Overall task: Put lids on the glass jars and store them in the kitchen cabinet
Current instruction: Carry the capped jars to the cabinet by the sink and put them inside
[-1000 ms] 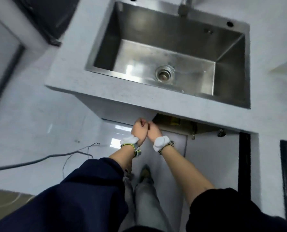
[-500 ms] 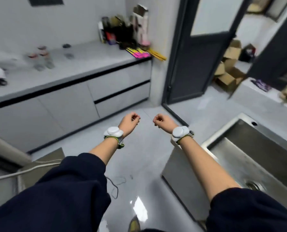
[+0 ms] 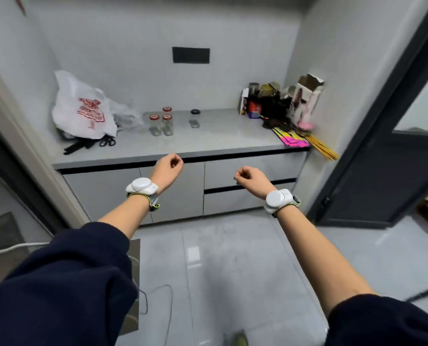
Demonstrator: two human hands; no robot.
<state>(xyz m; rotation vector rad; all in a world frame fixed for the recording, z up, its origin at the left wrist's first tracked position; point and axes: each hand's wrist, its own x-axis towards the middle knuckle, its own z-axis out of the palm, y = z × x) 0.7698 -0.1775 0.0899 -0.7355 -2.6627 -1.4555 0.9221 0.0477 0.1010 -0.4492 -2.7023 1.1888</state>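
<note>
Three glass jars with red lids stand close together on the grey counter [image 3: 208,141]: one at the front left [image 3: 154,124], one at the front right [image 3: 167,124] and one behind [image 3: 167,110]. A fourth glass jar with a black lid [image 3: 195,118] stands apart to their right. Below the counter are the grey cabinet doors [image 3: 180,193], all closed. My left hand [image 3: 166,171] and my right hand [image 3: 251,178] are held out in the air in front of the cabinet, well short of the jars. Both have curled fingers and hold nothing.
A white plastic bag with red print [image 3: 83,111] lies at the counter's left, with black scissors [image 3: 107,142] beside it. Bottles and boxes [image 3: 270,103] and pink and yellow sticks [image 3: 295,139] crowd the right end. Two drawers [image 3: 248,176], a dark door [image 3: 382,183] and a floor cable [image 3: 158,295] are near.
The view swung from the sink, across the room, to this counter. My hands, pressed together as fists a second ago, have moved apart and stay curled.
</note>
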